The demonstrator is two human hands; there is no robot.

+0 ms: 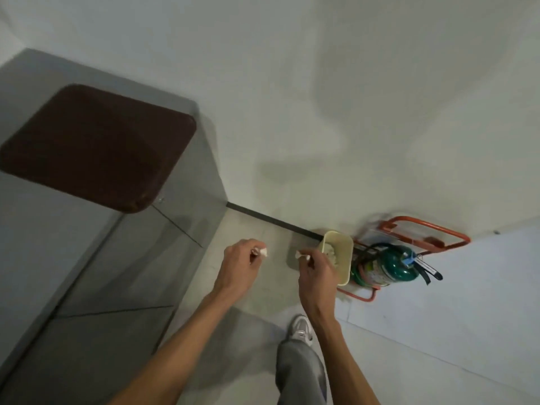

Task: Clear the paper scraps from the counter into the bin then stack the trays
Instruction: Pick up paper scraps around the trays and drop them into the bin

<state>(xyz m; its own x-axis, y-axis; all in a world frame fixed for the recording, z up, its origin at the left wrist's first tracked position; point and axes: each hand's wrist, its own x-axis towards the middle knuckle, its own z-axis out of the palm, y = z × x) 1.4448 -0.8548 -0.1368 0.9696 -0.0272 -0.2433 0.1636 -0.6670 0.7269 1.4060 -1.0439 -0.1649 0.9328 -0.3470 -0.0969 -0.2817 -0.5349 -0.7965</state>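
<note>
Both forearms cut off at the lower edge; left hand (239, 263) with fingers pinched on a small white paper scrap (264, 252), right hand (315, 268) pinching another scrap (301, 255), mostly hidden, just beside the cream bin (344, 260). Blurred crumpled paper inside the bin; brown tray (96, 147) on the grey tabletop (43, 244), left edge cropped.

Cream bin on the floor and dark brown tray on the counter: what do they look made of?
Cream bin: probably plastic, going by its smooth matte walls and rounded rim. Dark brown tray: likely moulded plastic, with rounded corners and a dull, slightly textured face; blur leaves this uncertain.
</note>
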